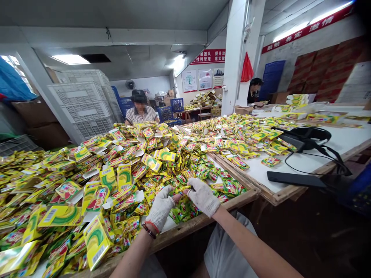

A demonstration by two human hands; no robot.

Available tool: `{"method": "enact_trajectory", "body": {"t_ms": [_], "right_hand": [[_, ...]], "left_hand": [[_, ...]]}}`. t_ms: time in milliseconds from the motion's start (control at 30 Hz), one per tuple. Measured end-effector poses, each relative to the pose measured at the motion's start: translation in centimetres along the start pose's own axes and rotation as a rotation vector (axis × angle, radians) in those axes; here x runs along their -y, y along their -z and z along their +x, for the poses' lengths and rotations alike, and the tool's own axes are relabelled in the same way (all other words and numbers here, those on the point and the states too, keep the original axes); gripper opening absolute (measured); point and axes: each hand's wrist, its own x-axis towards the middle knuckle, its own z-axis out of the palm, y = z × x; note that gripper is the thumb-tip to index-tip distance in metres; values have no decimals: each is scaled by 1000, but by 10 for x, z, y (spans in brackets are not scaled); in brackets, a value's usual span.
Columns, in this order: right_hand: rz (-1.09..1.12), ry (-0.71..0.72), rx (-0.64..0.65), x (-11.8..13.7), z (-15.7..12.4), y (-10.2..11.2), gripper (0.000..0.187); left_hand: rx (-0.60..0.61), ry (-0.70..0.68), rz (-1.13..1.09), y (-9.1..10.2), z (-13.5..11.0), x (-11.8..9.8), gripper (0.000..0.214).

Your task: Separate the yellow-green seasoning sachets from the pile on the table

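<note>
Both my hands wear white knit gloves with bare fingertips and meet over the near edge of the table. My left hand (162, 205) and my right hand (203, 196) are closed on a small yellow packet (183, 189), pinched between them and partly covered by the fingers. Below and around them lie loose green candy packets (185, 210) and more yellow ones. To the left, a big heap of flat yellow cartons (97, 241) covers the table, several with open white flaps. A beaded bracelet circles my left wrist.
A wooden rim (203, 222) edges the table. On the adjoining white table lie a black power bank (295, 179), a cable and a black strapped headset (310, 135). A co-worker (140, 110) sits behind the heap, another (255, 90) at far right. White crates (84, 100) stand left.
</note>
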Motion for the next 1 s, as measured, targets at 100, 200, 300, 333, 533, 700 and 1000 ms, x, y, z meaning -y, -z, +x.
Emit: {"method": "enact_trajectory", "body": {"t_ms": [100, 200, 300, 333, 533, 700, 1000], "right_hand": [[-111, 88, -41, 1, 3, 9, 12], [-7, 47, -53, 1, 8, 19, 10], [288, -27, 63, -1, 10, 20, 6], [375, -22, 113, -2, 10, 18, 5], [409, 48, 88, -4, 3, -1, 3], [313, 31, 43, 0, -4, -6, 3], [529, -6, 298, 2, -7, -7, 29]], "left_hand": [[15, 26, 2, 1, 2, 2, 42], [3, 52, 15, 4, 3, 1, 36], [-7, 60, 38, 5, 5, -1, 31], [7, 57, 43, 5, 5, -2, 29], [103, 37, -3, 1, -1, -8, 29], [105, 39, 24, -3, -1, 2, 41], [66, -118, 294, -11, -7, -11, 29]]}}
